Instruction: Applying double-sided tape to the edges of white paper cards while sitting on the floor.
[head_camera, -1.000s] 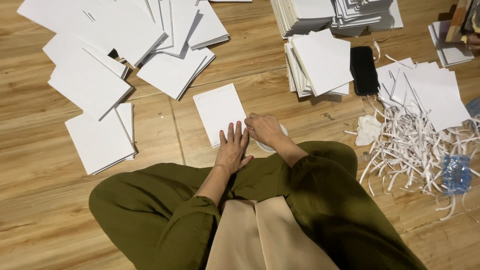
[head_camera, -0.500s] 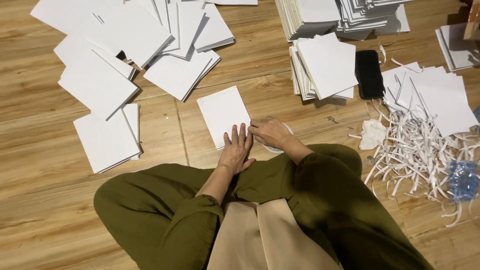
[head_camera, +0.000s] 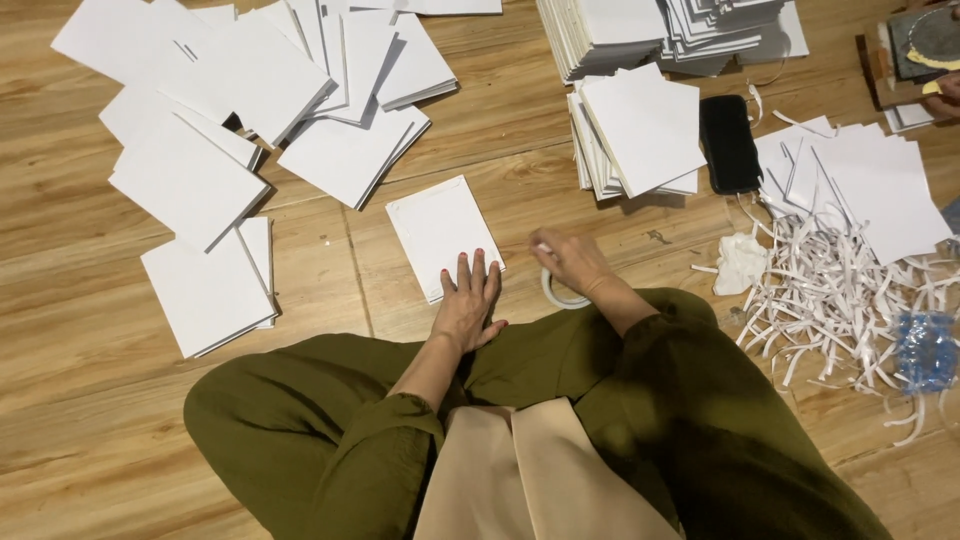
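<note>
My right hand (head_camera: 572, 262) has shifted right, off the card (head_camera: 443, 234), now grasping a tape roll (head_camera: 556, 292) beneath it; my left hand (head_camera: 468, 302) lies flat, released, fingertips on the card's near edge

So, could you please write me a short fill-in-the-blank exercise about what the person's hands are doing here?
1. The left hand lies flat on a white ____ on the wooden floor.
2. The right hand holds a ring-shaped roll of ____.
3. The black phone lies beside a stack of white sheets, on the person's ____ side.

Missing words: card; tape; right
</note>
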